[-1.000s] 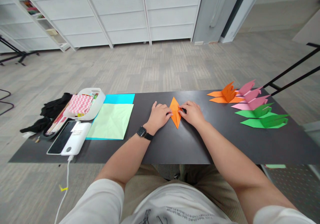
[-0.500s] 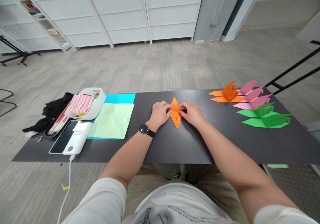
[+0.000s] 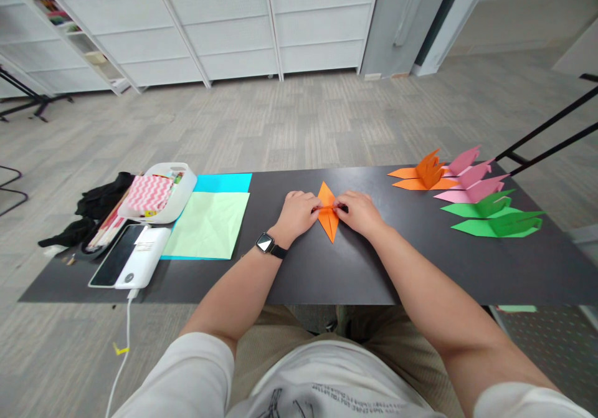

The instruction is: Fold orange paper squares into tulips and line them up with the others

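Observation:
An orange folded origami paper [image 3: 329, 220], shaped like a long diamond, lies on the dark table in front of me. My left hand [image 3: 301, 211] pinches its left corner between thumb and fingers. On the opposite corner, my right hand [image 3: 356, 211] is closed in the same way. A crease runs across the paper's middle between both hands, and its pointed ends face away from me and towards me. The fingertips partly cover the side corners.
Right on the table [image 3: 299, 275] sit folded origami pieces: orange [image 3: 427, 172], pink [image 3: 474, 187] and green [image 3: 502, 218]. Left are pale green paper sheets [image 3: 208, 225] over blue paper [image 3: 224, 182], a white basket [image 3: 182, 200], a phone [image 3: 114, 259] and a white power bank [image 3: 140, 262] with a cable.
The hands keep their hold on the orange paper and have barely moved. The paper's middle looks more sharply creased between the fingertips, and the view has shifted very slightly.

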A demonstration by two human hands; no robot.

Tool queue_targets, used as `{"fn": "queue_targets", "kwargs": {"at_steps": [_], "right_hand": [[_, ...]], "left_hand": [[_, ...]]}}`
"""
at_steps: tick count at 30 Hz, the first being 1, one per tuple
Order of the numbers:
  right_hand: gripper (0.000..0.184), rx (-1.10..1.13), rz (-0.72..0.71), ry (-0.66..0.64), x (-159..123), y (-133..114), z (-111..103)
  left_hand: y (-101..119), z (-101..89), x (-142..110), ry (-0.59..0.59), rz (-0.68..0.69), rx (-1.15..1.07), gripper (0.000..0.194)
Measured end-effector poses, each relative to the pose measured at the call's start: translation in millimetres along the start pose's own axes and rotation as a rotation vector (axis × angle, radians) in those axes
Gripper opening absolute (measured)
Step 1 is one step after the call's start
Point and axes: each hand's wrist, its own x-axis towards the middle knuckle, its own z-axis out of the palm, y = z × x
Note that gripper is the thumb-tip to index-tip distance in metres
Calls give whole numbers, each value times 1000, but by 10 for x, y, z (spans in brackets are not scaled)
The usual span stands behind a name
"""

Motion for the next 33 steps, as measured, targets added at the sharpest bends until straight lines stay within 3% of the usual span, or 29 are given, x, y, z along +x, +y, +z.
{"fn": "queue_targets", "kwargs": {"at_steps": [11, 33], "right_hand": [[21, -40, -94, -79, -80, 34, -118], [22, -78, -51, -103, -55, 0, -95]], "left_hand": [[49, -78, -97, -10, 43, 31, 24], [224, 2, -121, -1, -57, 140, 22]]}}
